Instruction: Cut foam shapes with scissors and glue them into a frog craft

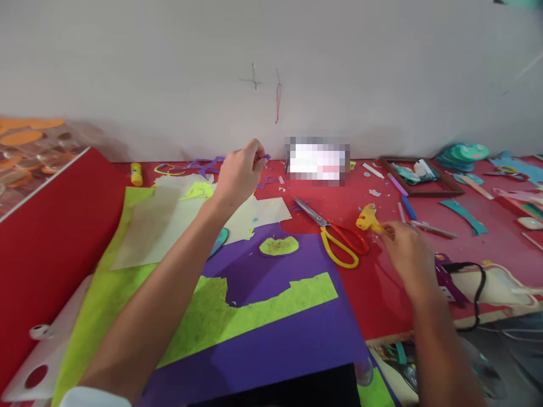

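Observation:
My left hand (pixel 241 172) is raised over the far middle of the red table (pixel 382 294), its fingers pinched on a small purple paper scrap (pixel 266 157). My right hand (pixel 405 246), blurred by motion, is closed on the handle of a yellow glue gun (pixel 368 218) lying on the table. Red-and-yellow scissors (pixel 337 237) lie just left of the glue gun. Below my arms spreads a purple sheet (pixel 271 333) with a lime green strip (pixel 254 311) and a small green oval cut-out (pixel 279 246) on it.
Pale paper sheets (pixel 169 220) and a lime sheet lie at left beside a red board (pixel 46 237). A yellow glue stick (pixel 136 174) stands near the wall. A wooden frame (pixel 419 176), coloured strips, teal cut-outs (pixel 462 154) and a black cable (pixel 477 288) crowd the right.

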`<action>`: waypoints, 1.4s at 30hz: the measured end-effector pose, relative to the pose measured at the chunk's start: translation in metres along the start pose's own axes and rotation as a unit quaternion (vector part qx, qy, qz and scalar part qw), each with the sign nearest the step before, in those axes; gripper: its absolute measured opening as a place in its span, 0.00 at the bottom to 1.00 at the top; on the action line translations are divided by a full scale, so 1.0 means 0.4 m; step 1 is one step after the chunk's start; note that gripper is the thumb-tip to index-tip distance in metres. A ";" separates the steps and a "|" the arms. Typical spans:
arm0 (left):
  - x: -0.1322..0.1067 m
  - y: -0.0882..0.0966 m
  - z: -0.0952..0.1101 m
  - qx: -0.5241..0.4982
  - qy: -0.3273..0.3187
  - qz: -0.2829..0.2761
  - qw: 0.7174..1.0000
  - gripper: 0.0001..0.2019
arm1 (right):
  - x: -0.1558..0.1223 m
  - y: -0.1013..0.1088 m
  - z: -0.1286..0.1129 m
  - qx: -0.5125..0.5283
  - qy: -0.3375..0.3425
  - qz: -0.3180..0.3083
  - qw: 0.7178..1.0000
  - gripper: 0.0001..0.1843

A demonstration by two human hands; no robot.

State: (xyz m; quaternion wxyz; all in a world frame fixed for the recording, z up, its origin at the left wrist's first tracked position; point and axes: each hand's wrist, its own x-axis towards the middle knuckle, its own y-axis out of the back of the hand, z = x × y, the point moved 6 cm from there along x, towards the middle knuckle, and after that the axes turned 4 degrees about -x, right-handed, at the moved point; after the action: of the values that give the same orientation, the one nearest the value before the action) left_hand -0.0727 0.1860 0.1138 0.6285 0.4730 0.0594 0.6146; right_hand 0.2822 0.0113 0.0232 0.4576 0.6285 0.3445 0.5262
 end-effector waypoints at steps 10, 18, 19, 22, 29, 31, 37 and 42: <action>-0.010 0.030 0.084 -0.057 -0.044 0.003 0.997 0.05 | -0.043 -0.007 -0.193 -0.069 0.142 -0.096 0.983 0.16; -0.009 0.088 0.122 -0.104 -0.053 0.020 0.993 0.04 | -0.054 -0.030 -0.271 -0.096 0.155 -0.088 0.979 0.11; -0.010 0.095 0.125 -0.110 -0.052 0.023 0.992 0.04 | -0.058 -0.031 -0.269 -0.091 0.149 -0.089 0.981 0.11; -0.011 0.106 0.131 -0.128 -0.047 0.026 0.990 0.04 | -0.082 -0.021 -0.268 -0.089 0.124 -0.075 0.985 0.12; -0.013 0.102 0.147 -0.157 -0.038 -0.012 0.987 0.06 | -0.134 -0.007 -0.241 0.178 0.013 -0.046 0.983 0.21; -0.017 0.104 0.155 -0.173 -0.032 -0.016 0.984 0.05 | -0.128 -0.012 -0.236 0.297 -0.024 -0.045 0.953 0.23; -0.043 0.095 0.176 -0.227 -0.016 -0.038 0.973 0.12 | -0.060 0.000 -0.300 0.570 -0.109 -0.091 0.809 0.24; -0.068 0.083 0.167 -0.226 -0.004 -0.053 0.973 0.14 | 0.023 0.006 -0.425 0.616 -0.045 -0.190 0.763 0.29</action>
State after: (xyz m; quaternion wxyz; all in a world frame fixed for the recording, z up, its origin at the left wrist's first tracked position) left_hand -0.0590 0.1217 0.1586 0.7508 0.3174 -0.0585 0.5763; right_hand 0.1179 0.0551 0.0332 0.0781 0.7196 0.6860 0.0742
